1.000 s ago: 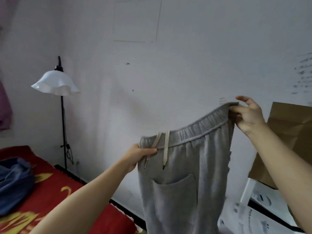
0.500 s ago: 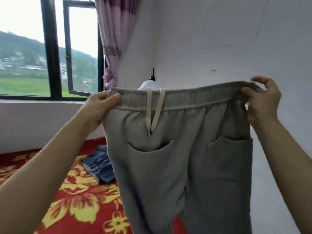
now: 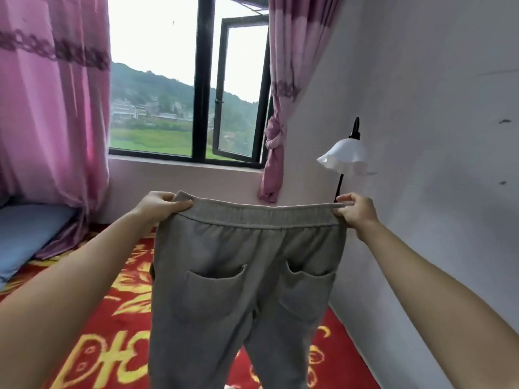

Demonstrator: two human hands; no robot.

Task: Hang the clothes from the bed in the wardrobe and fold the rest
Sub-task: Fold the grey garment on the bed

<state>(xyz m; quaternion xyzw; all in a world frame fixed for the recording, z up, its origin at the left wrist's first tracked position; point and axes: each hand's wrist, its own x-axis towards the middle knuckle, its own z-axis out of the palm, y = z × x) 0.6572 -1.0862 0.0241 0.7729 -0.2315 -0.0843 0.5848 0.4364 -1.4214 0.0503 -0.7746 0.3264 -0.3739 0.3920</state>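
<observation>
Grey sweatpants (image 3: 244, 290) hang stretched out in front of me above the bed, two patch pockets facing me and the legs dropping out of the frame's bottom. My left hand (image 3: 160, 204) pinches the left end of the elastic waistband. At the waistband's right end my right hand (image 3: 355, 210) pinches it the same way. The waistband is level and taut between them. The drawstring is out of sight.
The bed's red cover with yellow flowers (image 3: 112, 332) lies below. A blue pillow (image 3: 25, 237) sits at the left under pink curtains (image 3: 47, 108). A floor lamp with a white shade (image 3: 344, 160) stands by the right wall, and an open window (image 3: 191, 80) is ahead.
The view has swung left from the wall to the window. The sweatpants were raised level, pulled taut, and now show no drawstring. Both hands kept their hold on the waistband.
</observation>
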